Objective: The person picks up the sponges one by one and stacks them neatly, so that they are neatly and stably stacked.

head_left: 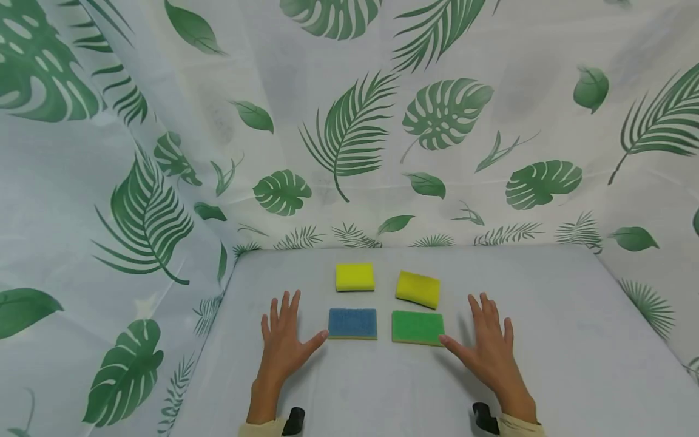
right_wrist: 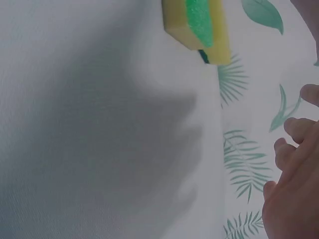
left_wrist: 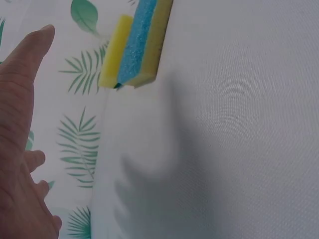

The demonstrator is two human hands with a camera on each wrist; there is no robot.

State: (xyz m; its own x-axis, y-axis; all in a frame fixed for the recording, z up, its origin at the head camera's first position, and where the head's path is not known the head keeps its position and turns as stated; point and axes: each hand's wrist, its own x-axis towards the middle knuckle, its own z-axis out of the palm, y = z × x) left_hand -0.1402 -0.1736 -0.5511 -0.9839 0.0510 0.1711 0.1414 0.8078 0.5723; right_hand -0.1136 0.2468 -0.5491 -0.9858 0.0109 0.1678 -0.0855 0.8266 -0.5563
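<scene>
Two sponges lie side by side in the nearer row: a blue-topped sponge [head_left: 352, 323] on the left and a green-topped sponge [head_left: 418, 327] on the right. Behind them are two yellow-topped sponges, one fairly straight [head_left: 355, 277] and one turned slightly [head_left: 417, 289]. My left hand [head_left: 285, 346] is spread out left of the blue sponge, its thumb tip near that sponge's edge. To the right of the green sponge, my right hand [head_left: 487, 349] has its fingers spread, the thumb overlapping the sponge's corner in the head view. In both wrist views the hands are raised above the table, holding nothing.
A white cloth covers the table [head_left: 382, 394]. Leaf-patterned sheeting [head_left: 480, 54] hangs behind it and along both sides. Black wrist straps or mounts [head_left: 295, 420] sit at both cuffs. Hand shadows fall on the table.
</scene>
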